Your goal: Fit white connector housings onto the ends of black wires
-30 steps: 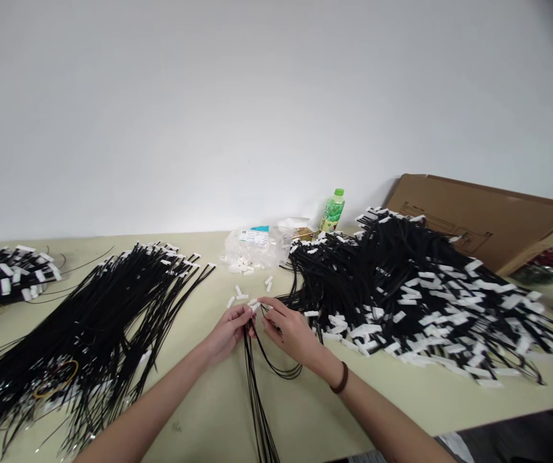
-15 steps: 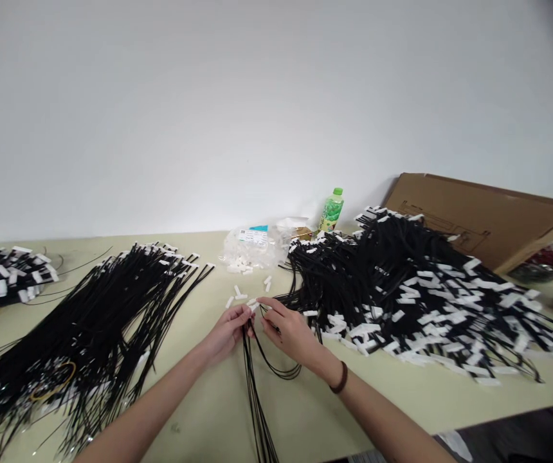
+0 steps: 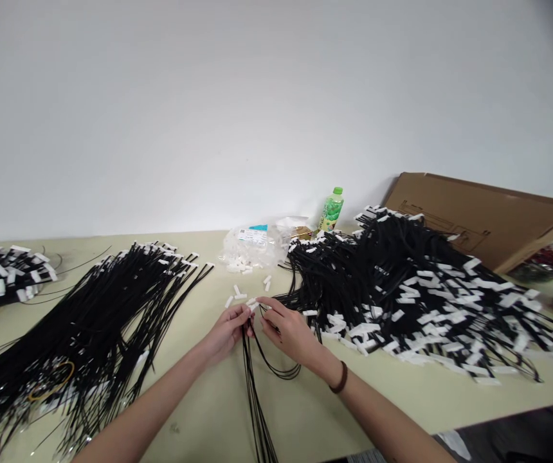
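Observation:
My left hand point(image 3: 231, 328) pinches a small white connector point(image 3: 253, 305) between thumb and fingers. Several thin black wires point(image 3: 256, 399) run down from this hand toward the table's front edge. My right hand point(image 3: 286, 326) is closed on a black wire at the connector's right side, its index fingertip touching the connector. One wire loops below between both hands. Just beyond my fingers lie several loose white connectors point(image 3: 238, 292). How far the wire ends sit inside the connector is hidden by my fingers.
A clear plastic bag point(image 3: 257, 247) of white connectors lies by the wall, near a green bottle point(image 3: 331, 209). Black wire bundles with white ends are heaped left point(image 3: 98, 308) and right point(image 3: 377, 270). A cardboard box point(image 3: 460, 212) leans at the back right.

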The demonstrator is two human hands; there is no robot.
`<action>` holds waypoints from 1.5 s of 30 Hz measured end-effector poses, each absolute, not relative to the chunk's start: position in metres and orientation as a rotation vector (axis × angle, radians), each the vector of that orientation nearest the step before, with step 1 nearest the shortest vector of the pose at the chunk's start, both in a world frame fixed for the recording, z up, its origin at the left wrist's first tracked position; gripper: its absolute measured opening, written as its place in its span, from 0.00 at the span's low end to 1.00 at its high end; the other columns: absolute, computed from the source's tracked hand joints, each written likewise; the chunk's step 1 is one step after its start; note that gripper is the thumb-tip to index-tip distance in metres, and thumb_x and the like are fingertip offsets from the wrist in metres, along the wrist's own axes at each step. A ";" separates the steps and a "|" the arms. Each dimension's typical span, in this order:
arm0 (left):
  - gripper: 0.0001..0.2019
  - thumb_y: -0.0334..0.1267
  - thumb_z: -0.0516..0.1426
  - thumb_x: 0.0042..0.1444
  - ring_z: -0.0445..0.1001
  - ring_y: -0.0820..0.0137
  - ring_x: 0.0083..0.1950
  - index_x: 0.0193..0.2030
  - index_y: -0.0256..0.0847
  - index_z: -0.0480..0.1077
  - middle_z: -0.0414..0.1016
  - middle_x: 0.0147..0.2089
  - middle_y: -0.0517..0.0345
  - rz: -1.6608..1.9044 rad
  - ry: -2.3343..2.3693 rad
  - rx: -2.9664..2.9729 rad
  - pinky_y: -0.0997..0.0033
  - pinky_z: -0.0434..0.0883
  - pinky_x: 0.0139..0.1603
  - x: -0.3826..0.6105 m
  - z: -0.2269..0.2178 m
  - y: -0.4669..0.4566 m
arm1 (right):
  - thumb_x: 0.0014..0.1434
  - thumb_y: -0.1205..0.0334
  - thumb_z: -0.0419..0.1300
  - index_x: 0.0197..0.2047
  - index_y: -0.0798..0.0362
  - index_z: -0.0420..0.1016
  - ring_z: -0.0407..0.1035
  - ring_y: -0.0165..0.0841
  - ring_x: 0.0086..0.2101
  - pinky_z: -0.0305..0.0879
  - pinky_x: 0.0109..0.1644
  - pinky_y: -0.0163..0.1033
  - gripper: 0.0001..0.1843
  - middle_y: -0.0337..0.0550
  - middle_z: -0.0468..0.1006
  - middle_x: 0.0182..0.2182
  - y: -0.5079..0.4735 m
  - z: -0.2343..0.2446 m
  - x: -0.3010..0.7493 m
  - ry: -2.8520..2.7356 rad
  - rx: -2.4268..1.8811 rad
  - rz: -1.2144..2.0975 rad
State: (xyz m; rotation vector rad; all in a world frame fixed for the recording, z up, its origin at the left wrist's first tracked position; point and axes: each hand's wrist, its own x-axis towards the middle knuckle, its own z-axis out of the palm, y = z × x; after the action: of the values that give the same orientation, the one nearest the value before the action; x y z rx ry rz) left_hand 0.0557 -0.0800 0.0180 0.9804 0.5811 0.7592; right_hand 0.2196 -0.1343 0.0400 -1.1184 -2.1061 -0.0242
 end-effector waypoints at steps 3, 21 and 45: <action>0.09 0.40 0.58 0.49 0.63 0.76 0.24 0.28 0.35 0.68 0.65 0.25 0.61 0.761 0.578 0.978 0.75 0.60 0.27 0.056 0.018 -0.080 | 0.59 0.70 0.47 0.31 0.54 0.62 0.69 0.32 0.37 0.68 0.36 0.37 0.07 0.49 0.66 0.49 -0.134 0.040 0.219 -2.109 -1.117 -0.017; 0.09 0.40 0.57 0.50 0.64 0.77 0.25 0.28 0.36 0.68 0.65 0.26 0.61 0.746 0.584 0.991 0.74 0.61 0.28 0.055 0.019 -0.080 | 0.59 0.70 0.47 0.31 0.54 0.62 0.69 0.33 0.37 0.68 0.36 0.37 0.07 0.50 0.66 0.49 -0.134 0.039 0.220 -2.115 -1.124 -0.029; 0.10 0.40 0.56 0.51 0.63 0.77 0.24 0.27 0.35 0.65 0.64 0.25 0.61 0.714 0.577 0.989 0.76 0.59 0.27 0.055 0.021 -0.080 | 0.60 0.69 0.46 0.30 0.54 0.61 0.69 0.33 0.38 0.67 0.34 0.37 0.08 0.48 0.66 0.49 -0.135 0.040 0.220 -2.124 -1.122 -0.026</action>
State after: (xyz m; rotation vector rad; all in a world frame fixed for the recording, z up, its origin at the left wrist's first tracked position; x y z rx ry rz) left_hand 0.0546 -0.0798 0.0206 0.9886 0.5767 0.7144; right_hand 0.2202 -0.1348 0.0404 -1.1217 -2.1238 -0.0262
